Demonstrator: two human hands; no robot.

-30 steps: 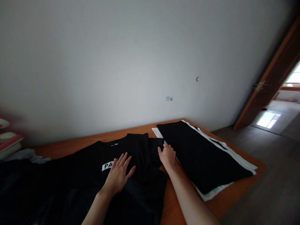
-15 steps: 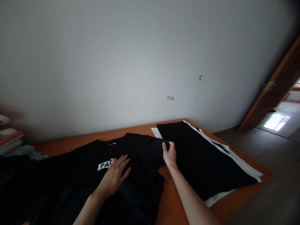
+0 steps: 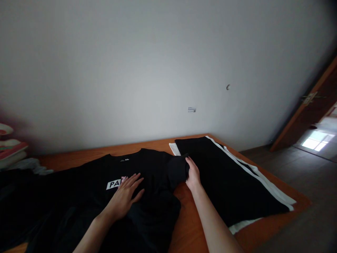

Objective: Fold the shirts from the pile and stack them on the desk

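Observation:
A black T-shirt [image 3: 86, 182] with a white printed label and a small pink figure on its chest lies spread on the orange-brown table [image 3: 188, 225]. Flat on the chest, partly over the print, rests my left hand [image 3: 124, 198], its fingers spread. My right hand [image 3: 193, 174] grips the end of the shirt's right-side sleeve, which is bent up off the table; the fingertips are partly hidden by the cloth. Folded black trousers [image 3: 223, 182] with white side stripes lie just right of that hand, over a white cloth [image 3: 174, 149].
At the left edge stand stacked pink and white items [image 3: 12, 149] beside a translucent grey bundle [image 3: 34, 165]. A pale wall [image 3: 131, 70] rises behind the table. An open brown door [image 3: 302, 109] is at the right.
The sleeve end in my right hand is lifted and turned inward, its opening edge now bunched. My left hand has shifted slightly left along with the shirt in view.

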